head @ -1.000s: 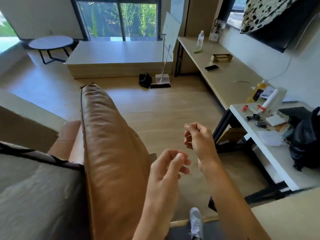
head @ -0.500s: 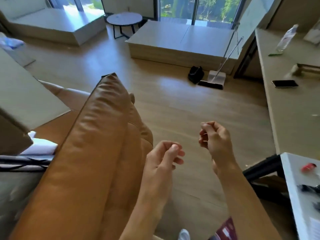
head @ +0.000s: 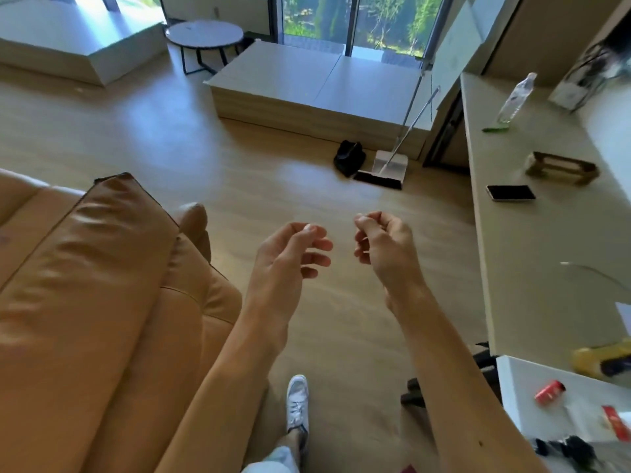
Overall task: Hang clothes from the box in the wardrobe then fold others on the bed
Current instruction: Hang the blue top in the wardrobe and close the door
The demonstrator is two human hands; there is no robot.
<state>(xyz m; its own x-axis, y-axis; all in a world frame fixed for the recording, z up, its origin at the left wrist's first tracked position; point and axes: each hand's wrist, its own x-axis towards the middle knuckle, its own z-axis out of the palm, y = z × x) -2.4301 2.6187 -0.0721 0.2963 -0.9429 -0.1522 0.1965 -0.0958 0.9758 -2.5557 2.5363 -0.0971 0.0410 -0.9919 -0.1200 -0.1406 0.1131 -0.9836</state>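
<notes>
Left hand (head: 290, 254): raised at 12 o'clock, grip loosely curled, empty.
Right hand (head: 382, 247): just beside it at 1 o'clock, grip curled together, nothing visible in it.
Changed: the view has swung along the tan leather sofa (head: 102, 302); the cardboard box seen at 9 o'clock a second ago has left the frame.
Meaning: likely no garment taken yet.
Task's things: cardboard box, clothes, wardrobe and bed all out of view.
Unclear: small blurred items on the white counter (head: 519, 380) at 4 o'clock, itself cut off.
</notes>
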